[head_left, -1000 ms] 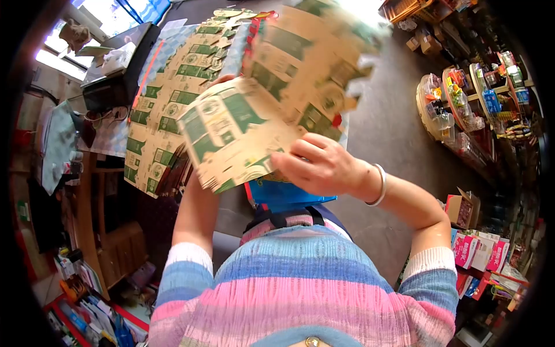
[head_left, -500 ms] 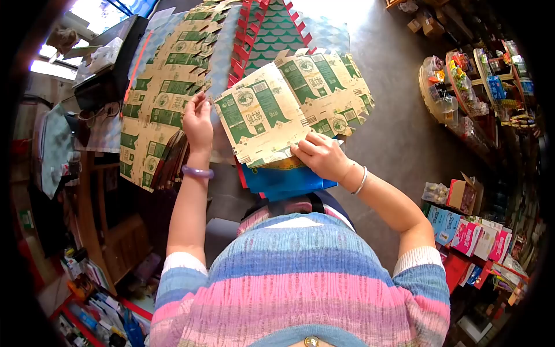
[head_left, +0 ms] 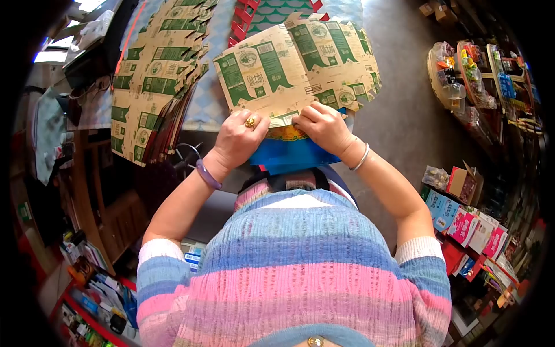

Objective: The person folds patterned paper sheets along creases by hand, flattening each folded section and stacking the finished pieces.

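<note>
A brown cardboard sheet with green print [head_left: 263,72] lies unfolded in front of me, its right part angled at a crease and its edges notched. My left hand [head_left: 241,136], with a gold ring and a purple bangle, has its fingers closed on the sheet's near left edge. At the near edge further right, my right hand [head_left: 326,128] pinches the same sheet. Below it a blue glossy sheet or bag [head_left: 292,155] with a yellow pattern shows. Many similar printed sheets [head_left: 156,69] lie overlapped in a stack at the left.
A blue-and-white checked cloth [head_left: 208,101] covers the table. Beyond the cardboard is a green scalloped piece with red notched edges [head_left: 274,14]. Shelves with packaged goods [head_left: 465,75] stand at the right, above pink and blue boxes [head_left: 462,225]. Wooden furniture is at the left.
My left hand has come down and right from beside the sheet onto its near edge. The sheet, earlier swung and blurred, now lies more steadily, somewhat higher in view.
</note>
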### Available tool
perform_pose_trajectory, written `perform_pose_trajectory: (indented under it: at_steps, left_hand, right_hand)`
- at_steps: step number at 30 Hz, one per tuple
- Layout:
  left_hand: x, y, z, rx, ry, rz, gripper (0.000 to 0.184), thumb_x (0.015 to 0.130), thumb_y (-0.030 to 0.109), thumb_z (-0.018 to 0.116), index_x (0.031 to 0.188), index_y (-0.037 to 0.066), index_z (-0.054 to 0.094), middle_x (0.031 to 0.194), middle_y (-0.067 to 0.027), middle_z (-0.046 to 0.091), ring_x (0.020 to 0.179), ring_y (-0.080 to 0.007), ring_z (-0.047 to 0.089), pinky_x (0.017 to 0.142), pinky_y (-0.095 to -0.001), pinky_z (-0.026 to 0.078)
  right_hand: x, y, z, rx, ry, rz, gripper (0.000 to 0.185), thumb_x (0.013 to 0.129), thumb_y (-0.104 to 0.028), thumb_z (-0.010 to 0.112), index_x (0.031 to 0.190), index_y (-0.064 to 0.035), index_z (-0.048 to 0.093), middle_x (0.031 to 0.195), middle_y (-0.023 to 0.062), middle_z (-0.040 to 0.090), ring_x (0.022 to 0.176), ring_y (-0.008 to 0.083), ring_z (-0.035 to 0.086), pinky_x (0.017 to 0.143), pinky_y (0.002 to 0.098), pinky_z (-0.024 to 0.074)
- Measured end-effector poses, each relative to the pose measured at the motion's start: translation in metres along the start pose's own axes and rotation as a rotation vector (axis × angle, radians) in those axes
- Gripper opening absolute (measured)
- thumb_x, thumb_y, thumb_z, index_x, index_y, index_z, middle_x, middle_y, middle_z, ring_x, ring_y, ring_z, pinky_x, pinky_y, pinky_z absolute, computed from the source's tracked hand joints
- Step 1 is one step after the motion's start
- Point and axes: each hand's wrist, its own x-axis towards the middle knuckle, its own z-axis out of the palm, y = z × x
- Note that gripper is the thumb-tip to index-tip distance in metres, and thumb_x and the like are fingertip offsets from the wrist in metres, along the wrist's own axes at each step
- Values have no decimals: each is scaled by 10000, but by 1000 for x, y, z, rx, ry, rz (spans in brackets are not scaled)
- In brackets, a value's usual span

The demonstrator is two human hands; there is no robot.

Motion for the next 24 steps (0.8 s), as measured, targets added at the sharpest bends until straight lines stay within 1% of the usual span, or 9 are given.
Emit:
perform_pose_trajectory:
  at_steps: [4, 9, 12, 13, 17, 20, 22, 23, 24]
  left_hand:
    - [-4, 0, 3, 2, -1, -14, 140, 718, 112, 635, 844, 50, 639, 789, -60, 582, 827, -238, 601, 748, -355, 522]
    - [1, -3, 7, -132, 61, -137, 122, 724, 131, 665, 815, 51, 648, 773, -73, 632, 783, -279, 640, 716, -377, 530]
    - [18, -19, 1, -268, -235, -310, 158, 759, 187, 707, 796, 44, 652, 756, -98, 663, 748, -314, 664, 678, -405, 534]
    - [26, -28, 0, -321, -272, -317, 256, 779, 266, 740, 822, 34, 643, 740, -130, 671, 727, -327, 673, 654, -427, 535]
    - [53, -38, -11, -82, -557, -371, 326, 763, 301, 764, 866, 29, 616, 717, -156, 668, 732, -347, 678, 638, -437, 542]
    - [60, -29, -16, -91, -616, -328, 329, 776, 280, 757, 972, 44, 636, 879, -162, 692, 921, -309, 677, 783, -432, 530]
    - [50, -10, 0, -73, -249, -173, 440, 803, 300, 729, 1154, 69, 598, 1186, -135, 614, 1195, -252, 541, 987, -445, 404]
    - [51, -3, 10, -113, -244, -148, 577, 865, 333, 654, 1379, 121, 501, 1466, -76, 424, 1405, -189, 319, 1147, -479, 203]
    - [49, -4, 23, -54, -239, -135, 580, 886, 352, 618, 1405, 133, 477, 1497, -59, 389, 1425, -185, 287, 1160, -491, 173]
  right_hand:
    - [2, -1, 2, -56, -1, -18, 95, 721, -130, 646, 804, -88, 627, 764, 36, 508, 765, 203, 584, 689, 313, 529]
    - [7, 5, -2, 54, -114, 82, 80, 770, -144, 675, 842, -109, 684, 786, 25, 567, 765, 215, 622, 668, 324, 531]
    - [23, 17, -9, 170, -298, 287, 130, 804, -239, 707, 829, -111, 712, 771, 61, 655, 749, 262, 659, 666, 374, 529]
    - [31, 21, -10, 161, -386, 348, 156, 801, -261, 711, 819, -106, 709, 761, 74, 664, 744, 271, 661, 668, 386, 526]
    - [52, 35, -14, 36, -563, 440, 323, 728, -396, 760, 742, -84, 675, 735, 101, 676, 769, 296, 657, 711, 407, 498]
    - [59, 40, -13, 17, -621, 442, 373, 694, -437, 774, 732, -82, 666, 749, 98, 673, 818, 289, 642, 767, 395, 479]
    - [56, 42, -14, 26, -608, 460, 385, 690, -444, 776, 735, -80, 658, 771, 93, 671, 848, 288, 634, 786, 393, 472]
    - [51, 42, -12, 28, -566, 446, 385, 694, -441, 775, 738, -79, 654, 789, 89, 671, 863, 290, 631, 790, 393, 470]
    - [47, 44, -10, 30, -525, 430, 385, 697, -439, 774, 742, -78, 649, 806, 86, 671, 878, 291, 627, 794, 393, 469]
